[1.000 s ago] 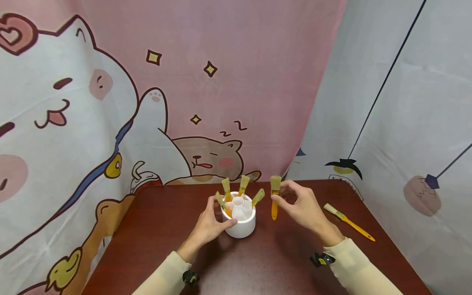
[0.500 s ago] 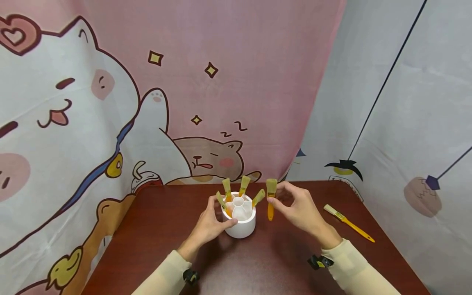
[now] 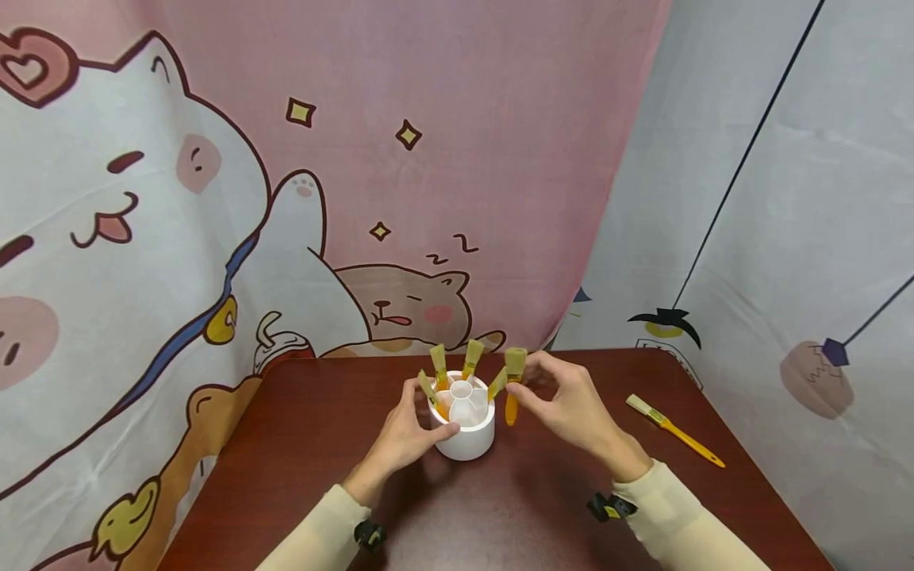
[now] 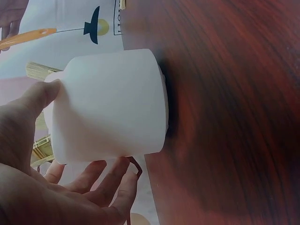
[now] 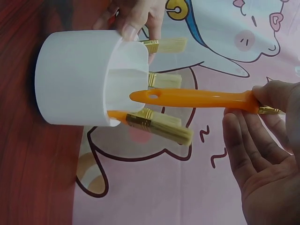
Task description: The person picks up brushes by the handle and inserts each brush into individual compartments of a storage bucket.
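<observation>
In the head view a round white divided holder (image 3: pixel 465 446) stands on the table, several paintbrushes (image 3: pixel 473 358) upright in its outer sections, bristles up. My left hand (image 3: pixel 401 434) grips it from the left, thumb on the near rim and fingers round the side, as the left wrist view also shows. My right hand (image 3: pixel 567 406) pinches another paintbrush (image 5: pixel 201 98) high on its orange handle near the ferrule. This brush points bristles up, just right of the holder. In the right wrist view its handle end overlaps the holder's opening. One front section of the holder bears no brush.
Another paintbrush (image 3: pixel 674 431) with a yellow handle lies on the right of the dark red-brown table (image 3: pixel 321 444). Behind the table hangs a pink and white cloth (image 3: pixel 493 174) printed with cartoon cats, and a pale cloth covers the right side.
My right hand has moved left with the paintbrush, bringing it close beside the holder. The left hand and the holder have stayed in place.
</observation>
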`<move>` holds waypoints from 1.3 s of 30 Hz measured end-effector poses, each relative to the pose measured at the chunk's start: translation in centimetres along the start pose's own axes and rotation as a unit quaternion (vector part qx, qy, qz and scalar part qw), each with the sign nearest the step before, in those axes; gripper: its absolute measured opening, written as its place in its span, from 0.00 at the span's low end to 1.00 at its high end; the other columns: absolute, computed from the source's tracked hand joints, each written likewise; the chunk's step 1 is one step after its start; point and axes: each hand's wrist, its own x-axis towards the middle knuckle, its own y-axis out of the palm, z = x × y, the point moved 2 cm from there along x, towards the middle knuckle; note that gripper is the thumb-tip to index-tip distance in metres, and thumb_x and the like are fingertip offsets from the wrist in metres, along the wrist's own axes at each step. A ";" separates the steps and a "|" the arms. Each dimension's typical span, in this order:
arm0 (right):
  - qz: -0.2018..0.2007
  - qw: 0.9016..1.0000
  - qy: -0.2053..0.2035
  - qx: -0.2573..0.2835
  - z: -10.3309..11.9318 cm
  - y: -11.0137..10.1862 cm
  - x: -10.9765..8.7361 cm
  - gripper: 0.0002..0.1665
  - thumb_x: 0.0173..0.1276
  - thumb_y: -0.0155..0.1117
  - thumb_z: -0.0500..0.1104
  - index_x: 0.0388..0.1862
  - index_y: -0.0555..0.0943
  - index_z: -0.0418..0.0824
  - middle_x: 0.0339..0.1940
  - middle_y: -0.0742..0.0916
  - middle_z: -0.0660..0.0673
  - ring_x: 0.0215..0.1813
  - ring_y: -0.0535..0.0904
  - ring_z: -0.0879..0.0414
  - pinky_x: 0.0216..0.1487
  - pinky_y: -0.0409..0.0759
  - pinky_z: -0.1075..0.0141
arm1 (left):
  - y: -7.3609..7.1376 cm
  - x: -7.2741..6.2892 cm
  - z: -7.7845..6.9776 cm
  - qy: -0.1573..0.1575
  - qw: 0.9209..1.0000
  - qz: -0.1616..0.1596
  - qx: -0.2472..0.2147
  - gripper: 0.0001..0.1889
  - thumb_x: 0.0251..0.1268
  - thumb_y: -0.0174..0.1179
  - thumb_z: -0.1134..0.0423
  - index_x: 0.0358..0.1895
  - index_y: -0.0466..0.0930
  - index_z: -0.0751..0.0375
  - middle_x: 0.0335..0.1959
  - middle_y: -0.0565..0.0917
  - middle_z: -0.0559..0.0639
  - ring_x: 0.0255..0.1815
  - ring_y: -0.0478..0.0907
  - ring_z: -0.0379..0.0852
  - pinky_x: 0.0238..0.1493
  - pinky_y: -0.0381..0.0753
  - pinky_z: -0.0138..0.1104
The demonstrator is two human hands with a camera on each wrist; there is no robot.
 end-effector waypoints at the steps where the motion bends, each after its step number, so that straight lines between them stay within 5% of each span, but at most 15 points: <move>1: 0.000 1.000 -0.002 0.003 0.1 0.1 0.0 0.15 0.75 0.85 0.37 0.54 0.90 0.48 0.45 0.97 0.52 0.43 0.94 0.61 0.48 0.93 0.70 | 0.0 0.0 0.0 0.000 1.000 0.000 0.001 0.48 0.64 0.89 0.52 0.80 0.66 0.54 0.73 0.87 0.65 0.67 0.90 0.61 0.67 0.90 0.62; 26: 0.013 0.998 -0.050 0.043 1.3 3.3 1.0 0.14 0.74 0.84 0.32 0.51 0.89 0.45 0.44 0.96 0.45 0.47 0.97 0.55 0.52 0.96 0.63 | 0.1 -0.1 0.0 0.004 1.000 0.006 0.003 0.49 0.65 0.89 0.54 0.81 0.64 0.55 0.73 0.86 0.66 0.67 0.91 0.62 0.66 0.91 0.61; 39: 0.015 0.998 -0.051 0.022 1.2 4.9 1.3 0.16 0.74 0.85 0.33 0.55 0.90 0.43 0.48 0.97 0.49 0.49 0.97 0.55 0.50 0.98 0.54 | 0.1 0.0 -0.1 0.004 1.000 0.007 0.002 0.49 0.65 0.89 0.53 0.81 0.65 0.56 0.72 0.87 0.65 0.66 0.91 0.62 0.67 0.91 0.62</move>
